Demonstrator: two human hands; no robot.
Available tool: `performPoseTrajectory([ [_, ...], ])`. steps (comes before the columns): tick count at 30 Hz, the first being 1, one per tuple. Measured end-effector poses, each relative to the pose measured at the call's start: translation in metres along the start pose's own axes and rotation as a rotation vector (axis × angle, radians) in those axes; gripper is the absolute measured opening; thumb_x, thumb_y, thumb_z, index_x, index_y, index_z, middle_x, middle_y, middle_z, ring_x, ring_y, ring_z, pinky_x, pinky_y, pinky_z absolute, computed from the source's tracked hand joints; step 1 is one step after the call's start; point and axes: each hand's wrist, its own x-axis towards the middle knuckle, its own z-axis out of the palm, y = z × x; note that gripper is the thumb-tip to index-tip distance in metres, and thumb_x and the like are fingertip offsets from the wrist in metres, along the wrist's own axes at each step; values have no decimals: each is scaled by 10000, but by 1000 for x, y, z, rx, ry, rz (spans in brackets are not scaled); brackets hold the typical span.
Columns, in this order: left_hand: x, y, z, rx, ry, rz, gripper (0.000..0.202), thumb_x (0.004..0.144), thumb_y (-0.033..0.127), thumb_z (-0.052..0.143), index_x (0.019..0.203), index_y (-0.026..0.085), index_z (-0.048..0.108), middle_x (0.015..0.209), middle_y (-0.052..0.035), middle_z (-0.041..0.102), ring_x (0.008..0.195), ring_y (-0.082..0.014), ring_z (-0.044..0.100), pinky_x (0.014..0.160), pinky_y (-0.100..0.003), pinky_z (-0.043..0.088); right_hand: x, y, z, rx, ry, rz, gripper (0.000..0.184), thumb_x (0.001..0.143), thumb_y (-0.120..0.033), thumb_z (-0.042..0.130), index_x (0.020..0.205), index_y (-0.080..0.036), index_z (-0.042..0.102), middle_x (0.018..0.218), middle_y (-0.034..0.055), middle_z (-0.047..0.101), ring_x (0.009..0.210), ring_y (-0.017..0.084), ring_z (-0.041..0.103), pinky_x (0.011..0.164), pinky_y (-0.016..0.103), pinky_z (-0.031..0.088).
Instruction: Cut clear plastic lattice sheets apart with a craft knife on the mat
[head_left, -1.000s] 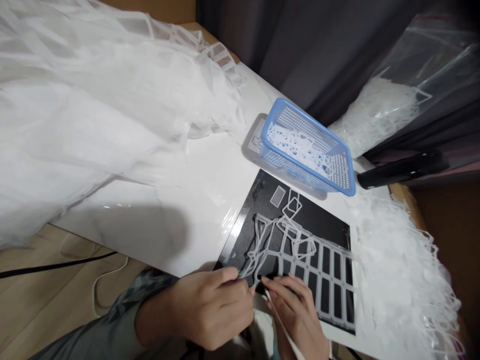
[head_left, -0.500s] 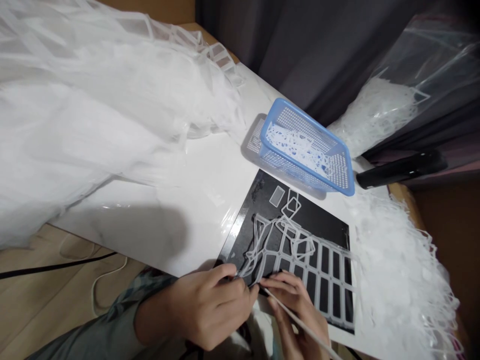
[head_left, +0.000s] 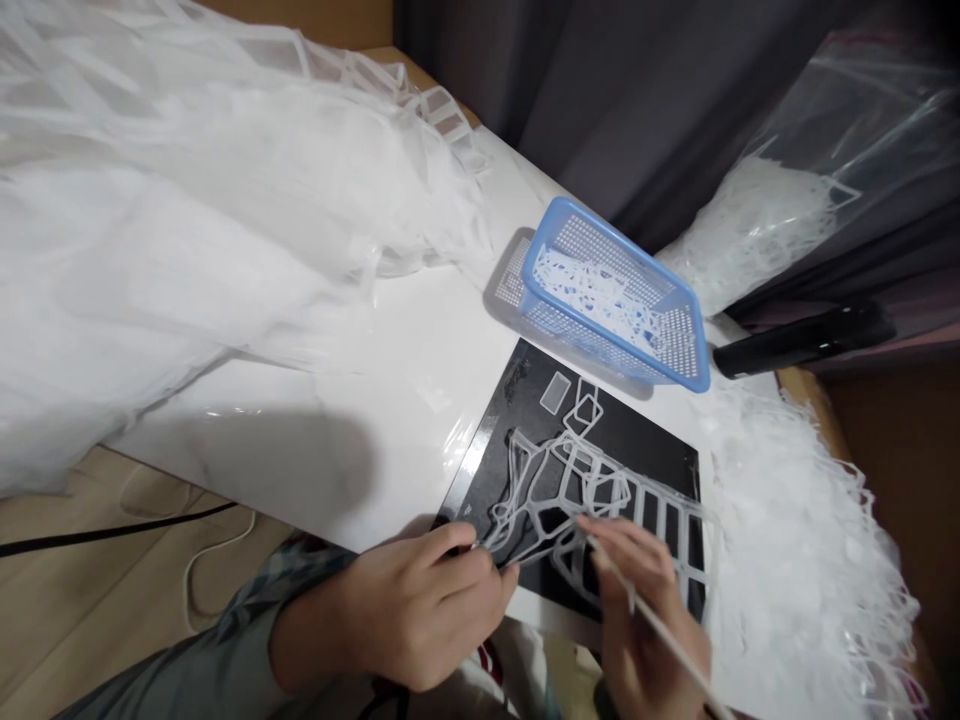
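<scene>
Over black mat [head_left: 652, 430]; right hand [head_left: 649, 605] farther from left hand [head_left: 424, 610]; lattice [head_left: 682, 530] skewed; both pinch it with fingers [head_left: 626, 545]

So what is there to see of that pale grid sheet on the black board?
The pale grid sheet looks like thin, translucent, bendy plastic, its strands framing rows of open, roughly rectangular cells. It lies on the black board, fairly regular at the right, pulled askew at the left. Tangled loops overlap its far part. The left hand grips its near-left strands; the right hand meets it near the middle.
</scene>
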Motion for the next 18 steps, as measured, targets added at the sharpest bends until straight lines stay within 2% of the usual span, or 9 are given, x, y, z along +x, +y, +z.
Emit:
performPoseTrajectory([
  [3, 1, 0, 0, -1, -3, 1, 311, 999, 91, 440, 1041, 103, 747, 782, -15, 632, 756, -128, 501, 805, -328, 458, 24, 3, -13, 3, 369, 52, 122, 960, -170, 621, 1052, -177, 701, 1019, 95, 745, 962, 271, 712, 884, 467, 557],
  [6, 1, -1, -1, -2, -16, -17, 282, 996, 99, 469, 1049, 98, 746, 765, -11, 623, 757, -129, 503, 805, -326, 462, 42, 9, -19, -116, 753, 33, 124, 937, -169, 671, 1048, -178, 724, 986, 96, 748, 893, 285, 721, 867, 484, 555],
  [8, 1, -1, -1, 11, -23, -9, 251, 996, 124, 502, 1045, 98, 747, 756, -5, 614, 738, -128, 495, 784, -324, 462, 45, 12, -20, -153, 866, 2, 174, 923, -176, 696, 1096, -190, 713, 1000, 90, 748, 884, 288, 724, 858, 482, 559],
  [10, 0, -1, -1, 25, -18, 7, 212, 992, 156, 543, 1013, 126, 752, 780, 2, 616, 742, -122, 492, 774, -318, 456, 43, 12, -20, -86, 802, 28, 176, 909, -181, 711, 1084, -186, 701, 1008, 85, 751, 894, 286, 727, 875, 493, 559],
  [12, -1, -1, -1, 30, -9, 1, 174, 983, 179, 578, 987, 180, 752, 869, 8, 641, 827, -121, 514, 800, -311, 447, 35, 10, -20, -2, 616, 125, 130, 903, -193, 713, 1031, -172, 701, 1036, 92, 751, 944, 284, 724, 917, 501, 550],
  [15, -1, -1, -2, 44, 3, -3, 165, 981, 229, 597, 1050, 282, 737, 1067, 30, 656, 1013, -123, 505, 846, -295, 425, 20, 6, -22, 59, 338, 259, 67, 927, -225, 679, 965, -182, 714, 1058, 84, 744, 1015, 256, 706, 931, 428, 551],
  [18, 1, 0, -3, 62, -22, -26, 199, 981, 270, 612, 1143, 332, 710, 1162, 42, 625, 1072, -115, 479, 878, -282, 406, 5, 2, -23, 177, 41, 248, 99, 965, -221, 615, 935, -217, 708, 1010, 50, 742, 999, 212, 705, 867, 323, 566],
])
